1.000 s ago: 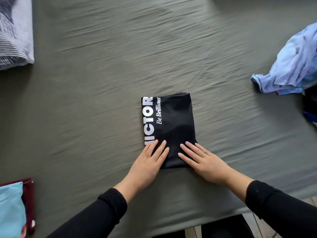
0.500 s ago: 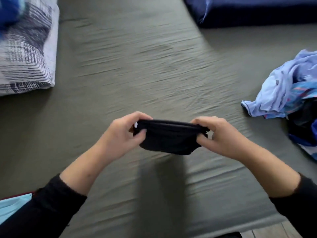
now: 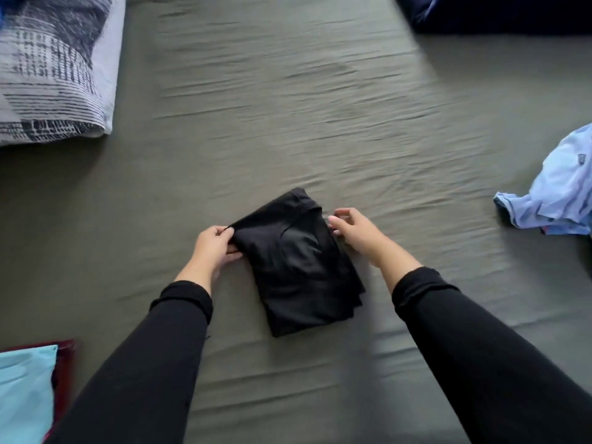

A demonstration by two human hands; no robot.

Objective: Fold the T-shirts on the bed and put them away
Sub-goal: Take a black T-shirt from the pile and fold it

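While L hand (image 3: 214,248) pinches folded black tee (image 3: 298,270), R hand (image 3: 354,232) loosely curled beside; no print legible.

We saw a folded black fabric T-shirt (image 3: 298,267) lying askew on the grey-green sheeted bed (image 3: 288,107), one far corner lifted. A crumpled light-blue T-shirt (image 3: 557,190) lay well apart, at the bed's right edge.

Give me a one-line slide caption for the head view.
Left hand pinches the folded black T-shirt on the green bedsheet; right hand beside it.
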